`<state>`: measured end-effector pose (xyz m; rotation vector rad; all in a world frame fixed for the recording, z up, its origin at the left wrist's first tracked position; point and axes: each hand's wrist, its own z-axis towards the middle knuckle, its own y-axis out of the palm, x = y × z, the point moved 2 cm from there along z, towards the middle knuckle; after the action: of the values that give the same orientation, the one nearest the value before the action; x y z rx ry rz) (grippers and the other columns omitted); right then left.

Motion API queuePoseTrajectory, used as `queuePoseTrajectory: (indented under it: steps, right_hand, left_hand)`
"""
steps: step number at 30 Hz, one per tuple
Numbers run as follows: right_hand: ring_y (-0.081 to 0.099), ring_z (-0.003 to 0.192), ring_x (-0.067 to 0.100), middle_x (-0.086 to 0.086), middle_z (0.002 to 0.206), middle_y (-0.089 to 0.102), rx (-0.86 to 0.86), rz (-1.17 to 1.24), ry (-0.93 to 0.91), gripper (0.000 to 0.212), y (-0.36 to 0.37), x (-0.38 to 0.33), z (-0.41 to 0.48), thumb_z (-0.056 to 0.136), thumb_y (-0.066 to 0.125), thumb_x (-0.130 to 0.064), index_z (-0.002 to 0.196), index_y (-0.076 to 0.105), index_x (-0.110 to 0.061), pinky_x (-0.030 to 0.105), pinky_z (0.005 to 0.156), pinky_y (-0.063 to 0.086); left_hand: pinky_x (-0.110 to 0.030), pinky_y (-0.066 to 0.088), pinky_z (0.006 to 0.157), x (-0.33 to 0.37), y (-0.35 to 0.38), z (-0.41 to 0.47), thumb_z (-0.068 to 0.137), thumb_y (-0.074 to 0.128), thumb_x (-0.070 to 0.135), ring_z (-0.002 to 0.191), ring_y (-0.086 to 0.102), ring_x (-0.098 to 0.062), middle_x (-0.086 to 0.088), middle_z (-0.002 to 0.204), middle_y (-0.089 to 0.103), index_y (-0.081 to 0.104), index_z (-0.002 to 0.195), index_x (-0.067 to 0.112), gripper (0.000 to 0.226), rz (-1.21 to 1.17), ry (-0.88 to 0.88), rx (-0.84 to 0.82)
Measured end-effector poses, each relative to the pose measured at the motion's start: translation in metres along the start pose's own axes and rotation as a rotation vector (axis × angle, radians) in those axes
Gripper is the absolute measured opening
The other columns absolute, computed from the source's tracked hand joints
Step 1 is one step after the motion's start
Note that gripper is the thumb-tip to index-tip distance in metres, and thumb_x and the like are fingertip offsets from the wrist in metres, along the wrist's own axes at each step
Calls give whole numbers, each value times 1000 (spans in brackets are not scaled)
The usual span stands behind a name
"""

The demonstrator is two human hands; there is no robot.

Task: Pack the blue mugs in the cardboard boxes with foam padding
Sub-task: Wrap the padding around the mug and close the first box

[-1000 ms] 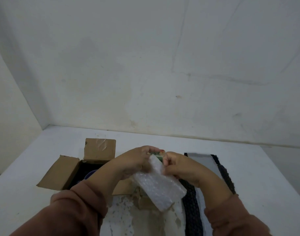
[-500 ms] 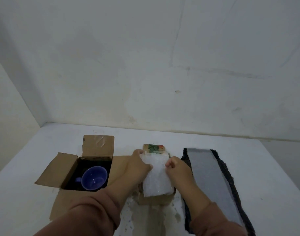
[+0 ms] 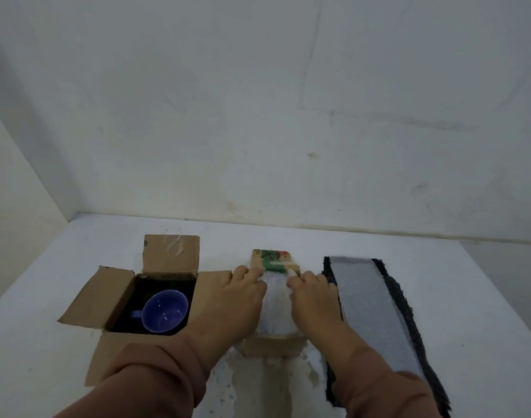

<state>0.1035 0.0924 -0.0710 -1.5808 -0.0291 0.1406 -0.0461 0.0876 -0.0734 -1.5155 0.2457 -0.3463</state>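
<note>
A blue mug (image 3: pixel 164 310) lies inside the open cardboard box (image 3: pixel 170 256) on the left, surrounded by black foam. In the middle stands a smaller cardboard box (image 3: pixel 273 345) with a green and red printed flap. A bubble-wrapped bundle (image 3: pixel 276 309) sits in its opening. My left hand (image 3: pixel 243 297) holds the bundle's left side and my right hand (image 3: pixel 314 300) holds its right side, fingertips near its far end. What the wrap contains is hidden.
A long strip of black foam (image 3: pixel 397 300) with a sheet of bubble wrap (image 3: pixel 369 303) on it lies on the white table (image 3: pixel 47 357) to the right. The wall stands close behind, and a side wall closes off the left.
The bundle came down from the air in front of me into the middle box. Both hands went down with it, which uncovered the mug in the left box.
</note>
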Motion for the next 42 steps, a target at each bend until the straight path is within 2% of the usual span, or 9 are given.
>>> queuePoseTrajectory:
  steps: [3, 6, 9, 19, 22, 25, 28, 37, 42]
  right_hand:
    - [57, 107, 32, 7, 123, 60, 51, -75, -109, 39, -1, 0, -4, 71, 73, -36, 108, 64, -27, 48, 81, 46]
    - [2, 146, 22, 3, 159, 5, -212, -100, -278, 60, 8, 6, -6, 93, 43, -45, 145, 26, -20, 56, 113, 2]
    - [-19, 144, 19, 3, 157, -16, -392, -184, -270, 67, 7, 9, -4, 97, 30, -44, 149, -1, -15, 52, 111, -16]
    - [-8, 146, 27, 11, 158, -9, -499, -302, -261, 70, 7, -5, 7, 97, 32, -39, 148, -4, -9, 54, 115, -10]
    - [7, 145, 25, 11, 158, 5, -408, 12, -257, 63, 4, 1, 3, 96, 42, -31, 148, 14, -9, 43, 119, 2]
    - [43, 122, 17, 11, 142, 43, -52, 550, 17, 36, 4, 36, -14, 96, 44, -19, 130, 50, -6, 16, 100, 28]
    - [51, 89, 20, 16, 111, 55, 11, 471, 425, 17, 35, 94, -40, 94, 45, -17, 95, 57, -5, 26, 78, 42]
    - [56, 87, 24, 14, 93, 58, -96, 277, 452, 17, 70, 132, -60, 88, 49, -5, 79, 63, -3, 22, 69, 34]
    - [49, 66, 16, 7, 74, 58, -69, 633, 607, 21, 30, 143, -59, 84, 52, -10, 63, 48, -10, 26, 52, 34]
  left_hand:
    - [-55, 9, 115, 0, 4, -2, 89, 47, 20, 145, 13, -30, -5, 156, 24, 43, 137, 18, 48, 56, 31, -87]
    - [-61, -10, 113, -2, 2, -4, 88, 48, 29, 148, -6, -30, -6, 161, 9, 27, 147, 16, 64, 101, 26, -232]
    - [-66, -13, 110, 1, -1, -2, 88, 49, 30, 147, -7, -33, -12, 160, 9, 25, 147, 12, 66, 184, 48, -263]
    - [-70, -9, 108, 17, 1, 8, 87, 53, 33, 147, -3, -38, -14, 147, 39, 37, 136, 4, 58, 274, 23, -331]
    - [-69, -11, 109, 18, 1, 10, 88, 52, 31, 147, -3, -37, -13, 148, 38, 36, 137, 4, 58, 267, 27, -335]
    - [-66, -13, 109, 17, -1, 10, 87, 50, 25, 147, -6, -36, -16, 151, 31, 30, 140, 3, 61, 229, 7, -335]
    - [-59, -5, 114, 25, -3, 9, 87, 47, 17, 147, -1, -36, -18, 154, 23, 30, 142, 3, 59, 203, -5, -316]
    - [-31, 40, 95, 82, 3, 20, 91, 42, 11, 116, 43, -23, -5, 128, 44, 49, 126, 16, 36, -407, -18, -129]
    - [-21, 46, 80, 106, -3, 21, 95, 45, 21, 98, 56, -14, -1, 117, 56, 53, 125, 20, 31, -784, -108, -232]
